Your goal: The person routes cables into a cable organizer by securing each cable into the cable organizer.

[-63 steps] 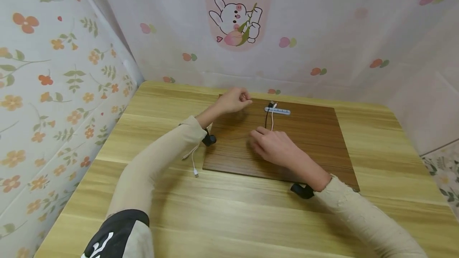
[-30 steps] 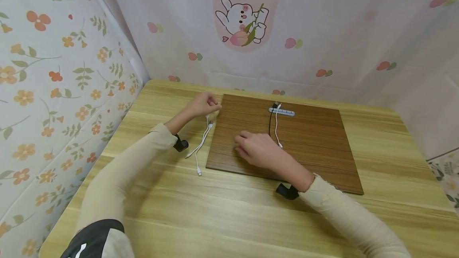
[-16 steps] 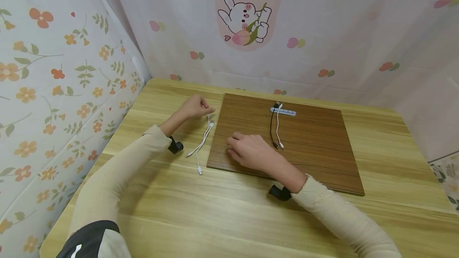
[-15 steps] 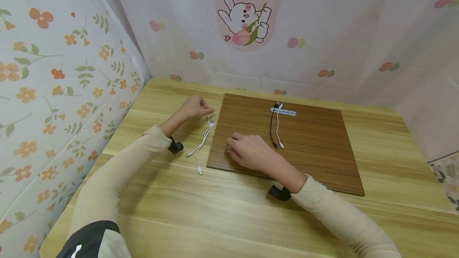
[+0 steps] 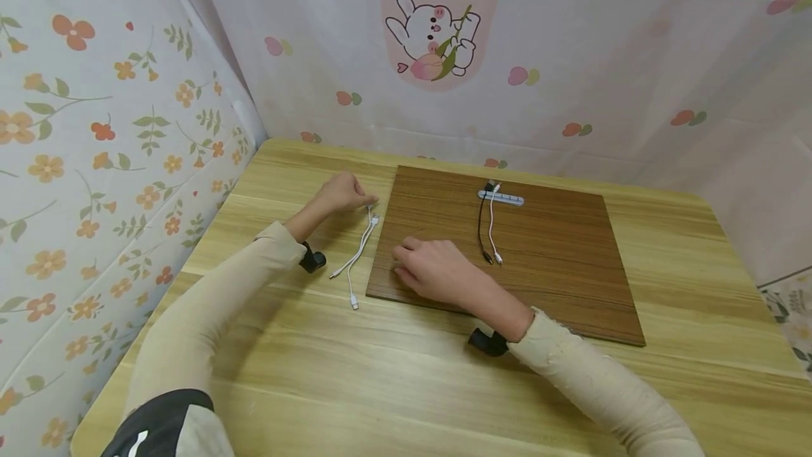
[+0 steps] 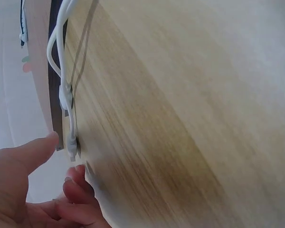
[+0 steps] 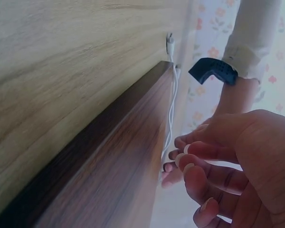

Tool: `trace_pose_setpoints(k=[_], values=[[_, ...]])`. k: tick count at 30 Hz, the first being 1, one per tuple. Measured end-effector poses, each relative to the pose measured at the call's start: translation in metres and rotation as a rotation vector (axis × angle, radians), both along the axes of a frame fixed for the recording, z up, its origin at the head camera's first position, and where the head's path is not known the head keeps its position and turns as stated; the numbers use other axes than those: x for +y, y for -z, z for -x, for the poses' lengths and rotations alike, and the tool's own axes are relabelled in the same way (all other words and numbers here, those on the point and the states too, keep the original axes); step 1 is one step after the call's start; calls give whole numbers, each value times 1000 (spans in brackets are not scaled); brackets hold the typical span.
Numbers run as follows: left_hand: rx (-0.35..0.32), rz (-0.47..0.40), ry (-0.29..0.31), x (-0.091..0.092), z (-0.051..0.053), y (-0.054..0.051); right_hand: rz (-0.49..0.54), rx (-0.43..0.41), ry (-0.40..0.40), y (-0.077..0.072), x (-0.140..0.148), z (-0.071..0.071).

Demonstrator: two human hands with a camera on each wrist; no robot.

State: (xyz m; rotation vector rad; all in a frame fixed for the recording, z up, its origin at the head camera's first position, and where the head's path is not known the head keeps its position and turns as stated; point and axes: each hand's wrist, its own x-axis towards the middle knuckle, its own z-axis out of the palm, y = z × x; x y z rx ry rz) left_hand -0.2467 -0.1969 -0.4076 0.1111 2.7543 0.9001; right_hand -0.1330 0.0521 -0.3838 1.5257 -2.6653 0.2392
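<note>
White cables [image 5: 362,241] lie on the table just left of the brown board [image 5: 545,266]. At their far end is my left hand [image 5: 340,194], thumb and fingers apart; in the left wrist view a white connector [image 6: 71,147] sits just beyond the fingertips of that hand [image 6: 38,190], not gripped. My right hand [image 5: 438,272] hovers over the board's left part, fingers loosely bent and empty, as the right wrist view shows the hand [image 7: 237,161]. Further back on the board, a black cable [image 5: 480,231] and a white cable [image 5: 491,228] run from a pale blue clip strip [image 5: 510,199].
The light wooden table [image 5: 330,372] extends around the board. A floral cloth [image 5: 82,161] hangs at the left and a pale curtain [image 5: 603,41] with a rabbit print behind the table. Black bands [image 5: 312,259] are on both wrists.
My left hand has moved left from above the board to the loose white cables. The right hand has shifted left, away from the black and white cables on the board.
</note>
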Motion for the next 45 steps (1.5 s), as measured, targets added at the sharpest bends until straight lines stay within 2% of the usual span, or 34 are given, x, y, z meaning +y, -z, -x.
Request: trace_pose_setpoints(k=[7, 15, 20, 27, 31, 45], values=[[-26, 26, -2, 1, 0, -1, -26, -2, 1, 1, -5, -1], [-69, -4, -9, 3, -5, -6, -46, -4, -11, -3, -15, -4], [-72, -23, -16, 3, -6, -3, -63, -11, -15, -3, -22, -7], [-62, -33, -32, 2, -2, 5, -87, 17, -49, -3, -38, -9], [-71, -36, -40, 3, -2, 3, -94, 42, -63, -1, -52, -9], [-89, -53, -21, 1, -4, 1, -127, -48, -47, 7, -95, -2]])
